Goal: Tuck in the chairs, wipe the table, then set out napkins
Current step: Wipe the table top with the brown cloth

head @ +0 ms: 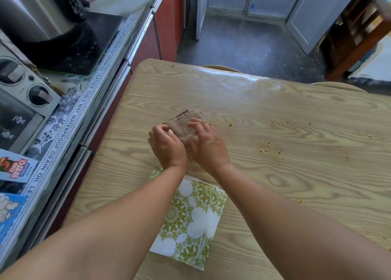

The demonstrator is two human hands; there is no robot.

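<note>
A folded grey-brown cloth (183, 122) lies on the light wood-grain table (264, 114). My left hand (167, 145) grips its left edge with curled fingers. My right hand (206, 143) lies on top of the cloth with fingers spread and lightly bent, pressing it down. A stack of white napkins with a green pattern (190, 218) sits on the table nearer to me, partly under my forearms. Brown crumbs (268, 147) are scattered to the right of the cloth. Two chair backs (220, 68) (336, 86) show just past the table's far edge.
A counter with a patterned mat (69, 118) runs along the left, holding a toaster oven (19, 101), a black-and-steel appliance (53, 21) and boxes (12, 169). Red-brown cabinets (167, 25) stand beyond. A wooden piece of furniture (357, 38) stands at far right.
</note>
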